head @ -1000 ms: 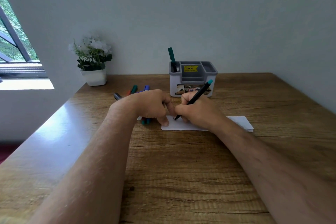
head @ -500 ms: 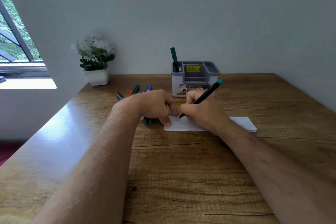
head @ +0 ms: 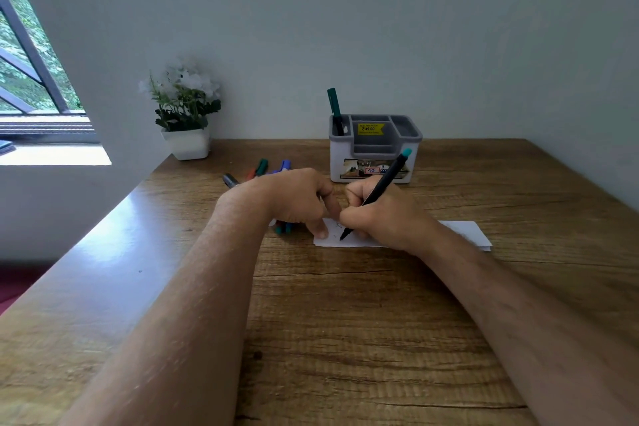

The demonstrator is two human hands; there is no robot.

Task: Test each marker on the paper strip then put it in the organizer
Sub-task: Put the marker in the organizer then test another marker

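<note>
Two bare forearms, no sleeves in view, fine hair along both. Left hand [head: 297, 199] and right hand [head: 383, 214] bare, no rings, watch or gloves. Short plain fingernails.

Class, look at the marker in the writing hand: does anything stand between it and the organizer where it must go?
Nothing visible does. The right hand holds the marker on the paper strip, and only bare table lies between it and the organizer just behind.

Soft daylight from the window [head: 33, 73] glares on the table [head: 103, 252]; wide-angle edges bend, flowers [head: 181, 79] perhaps overexposed.
</note>
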